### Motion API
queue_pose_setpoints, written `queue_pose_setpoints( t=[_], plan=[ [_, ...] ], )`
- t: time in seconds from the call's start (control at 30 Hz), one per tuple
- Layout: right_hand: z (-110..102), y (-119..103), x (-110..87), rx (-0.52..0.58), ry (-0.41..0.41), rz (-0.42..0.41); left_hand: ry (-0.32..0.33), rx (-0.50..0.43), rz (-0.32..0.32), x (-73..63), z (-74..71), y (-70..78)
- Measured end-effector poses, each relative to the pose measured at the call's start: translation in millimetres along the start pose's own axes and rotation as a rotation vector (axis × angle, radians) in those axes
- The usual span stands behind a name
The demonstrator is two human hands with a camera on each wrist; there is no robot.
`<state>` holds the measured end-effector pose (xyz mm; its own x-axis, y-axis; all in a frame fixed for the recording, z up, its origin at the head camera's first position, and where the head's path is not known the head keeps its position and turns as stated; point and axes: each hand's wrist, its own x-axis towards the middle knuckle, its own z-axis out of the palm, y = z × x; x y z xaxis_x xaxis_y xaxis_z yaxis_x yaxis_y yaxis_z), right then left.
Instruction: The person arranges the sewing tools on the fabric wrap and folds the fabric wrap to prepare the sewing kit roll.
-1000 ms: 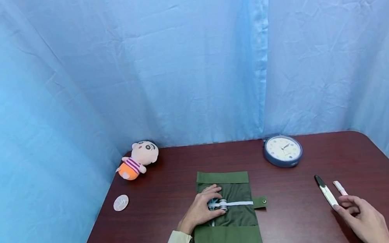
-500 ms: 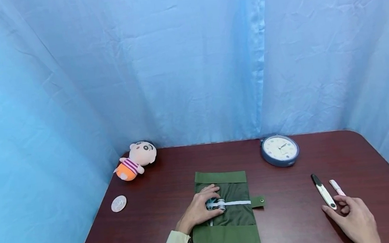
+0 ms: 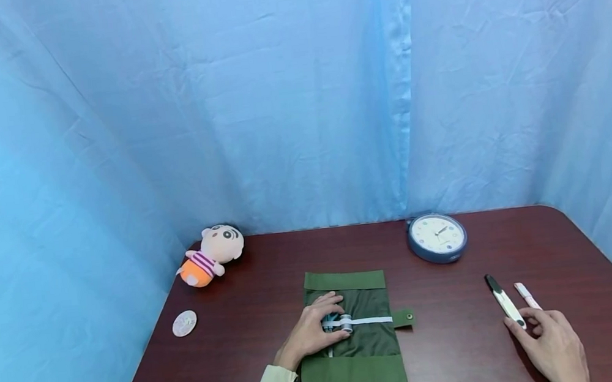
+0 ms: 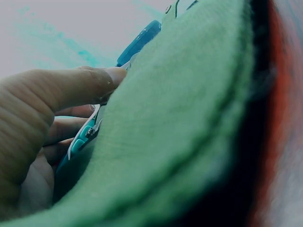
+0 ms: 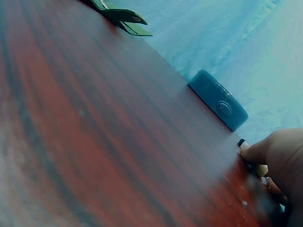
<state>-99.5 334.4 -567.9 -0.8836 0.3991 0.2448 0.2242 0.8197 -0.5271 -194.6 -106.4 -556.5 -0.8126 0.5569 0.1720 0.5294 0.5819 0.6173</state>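
In the head view my left hand (image 3: 313, 327) rests over the left part of an open green cloth roll (image 3: 370, 341). Thumb and fingers grip a small silver-grey spool (image 3: 346, 323), held under a white elastic band (image 3: 374, 320). A teal item (image 4: 81, 138) shows behind the thumb in the left wrist view, partly covered by the cloth. To the right, thumb and index finger of my right hand (image 3: 554, 339) pinch the near end of white thread snips (image 3: 507, 304) with a black tip. A slim white-and-pink stick (image 3: 526, 296) lies beside them, its near end by the fingers.
A blue-rimmed round clock (image 3: 438, 238) stands near the table's back edge. A plush doll (image 3: 209, 255) lies at the back left, with a pale round disc (image 3: 185, 323) in front of it. The roll's snap tab (image 3: 404, 318) points right. Blue curtains (image 3: 297, 99) surround the table.
My right hand has shifted a little left, and its thumb and index finger have closed in on either side of the snips' near end. My left hand stays on the spool.
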Motion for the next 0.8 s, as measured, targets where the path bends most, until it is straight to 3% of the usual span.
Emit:
queue_pose_setpoints(
  t=[0.4,0.8],
  plan=[
    [3,3,-2.4,0.073,0.124,-0.056,0.001,0.003,0.016,-1.0,-1.4,0.7],
    [-9,2,2.6,0.105,0.031,0.126,-0.008,-0.005,-0.010,-0.3,-1.9,2.1]
  ],
)
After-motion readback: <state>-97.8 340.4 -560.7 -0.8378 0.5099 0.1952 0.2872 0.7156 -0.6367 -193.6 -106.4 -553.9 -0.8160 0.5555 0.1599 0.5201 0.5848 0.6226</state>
